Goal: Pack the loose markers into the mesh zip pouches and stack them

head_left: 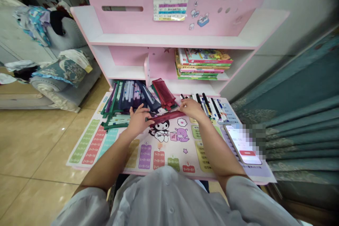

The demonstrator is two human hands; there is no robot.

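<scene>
Pouch (166,116) of dark-red mesh, long and zipped, lies on cartoon-printed mat (172,152) over white surface (201,87), left hand (139,120) and right hand (192,107) clamped on its opposite ends, black marker pens (209,104) just beside.

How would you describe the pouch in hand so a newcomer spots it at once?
On the pink desk, look at the cartoon mat, just in front of the row of leaning pouches. The dark red pouch lies flat and sideways between the left hand and right hand. The other red pouch leans upright behind it, untouched.
</scene>
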